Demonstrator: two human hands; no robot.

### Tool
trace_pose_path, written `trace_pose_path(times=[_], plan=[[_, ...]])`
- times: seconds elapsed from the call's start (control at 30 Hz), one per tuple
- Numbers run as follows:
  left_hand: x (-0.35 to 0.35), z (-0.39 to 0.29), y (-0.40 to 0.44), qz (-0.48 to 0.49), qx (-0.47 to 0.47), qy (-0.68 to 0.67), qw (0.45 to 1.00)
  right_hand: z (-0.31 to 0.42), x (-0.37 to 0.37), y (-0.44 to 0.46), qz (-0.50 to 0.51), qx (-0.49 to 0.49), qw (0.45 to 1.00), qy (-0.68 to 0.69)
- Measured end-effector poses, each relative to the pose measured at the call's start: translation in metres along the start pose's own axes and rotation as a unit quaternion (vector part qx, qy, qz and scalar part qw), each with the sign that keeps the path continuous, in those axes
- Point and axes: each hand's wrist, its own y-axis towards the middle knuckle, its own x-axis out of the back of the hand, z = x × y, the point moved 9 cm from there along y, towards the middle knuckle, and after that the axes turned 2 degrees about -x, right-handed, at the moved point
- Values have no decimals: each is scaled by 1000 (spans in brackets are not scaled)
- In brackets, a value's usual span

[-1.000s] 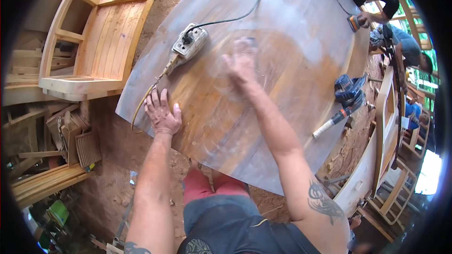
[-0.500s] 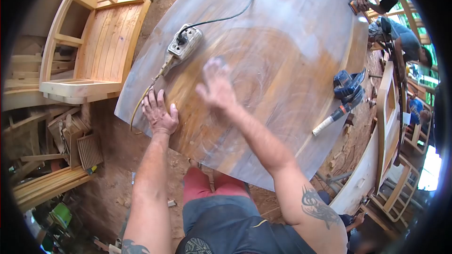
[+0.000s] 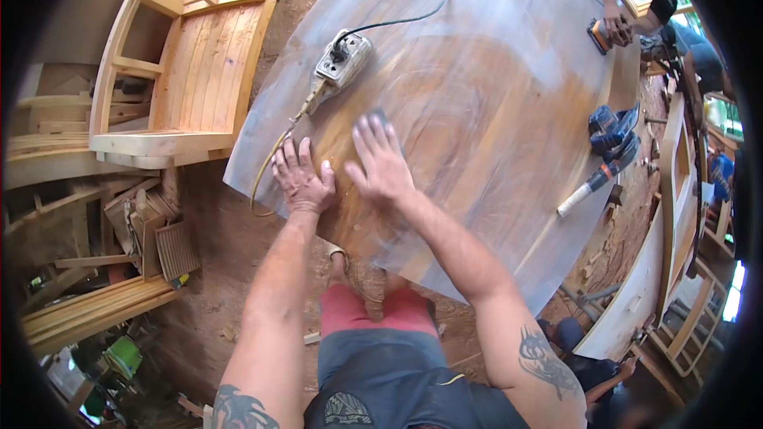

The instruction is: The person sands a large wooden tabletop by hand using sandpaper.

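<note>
A large wooden tabletop with pale, dusty areas lies in front of me. My left hand rests on its near left part, fingers spread and holding nothing. Beside it, my right hand presses a dark flat pad against the wood; the pad shows beyond the fingertips, mostly hidden under the hand. Just past my left hand sits a white power socket box with a black plug in it and a yellowish cord running over the edge. A blue power tool lies at the right.
A co-worker's hand holds an orange sander at the far right edge. A wooden bench frame stands at the left above stacked lumber. Another person is low at the right, near a curved white panel.
My right hand has moved back toward me across the wood, ending near my left hand. My left hand stays on the tabletop. The whole view has shifted slightly.
</note>
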Motion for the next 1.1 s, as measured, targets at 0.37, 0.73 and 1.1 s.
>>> trace_pose_path(times=[0.37,0.73,1.1], plan=[[28,65,21,2,-73,-91,993,-74,34,3,-129,-202,969,-65],[22,105,40,-6,-193,-65,979,-54,17,-100,-103,-264,956,-73],[19,112,42,-19,-189,-83,978,86,-55,-169,25,-147,987,-56]])
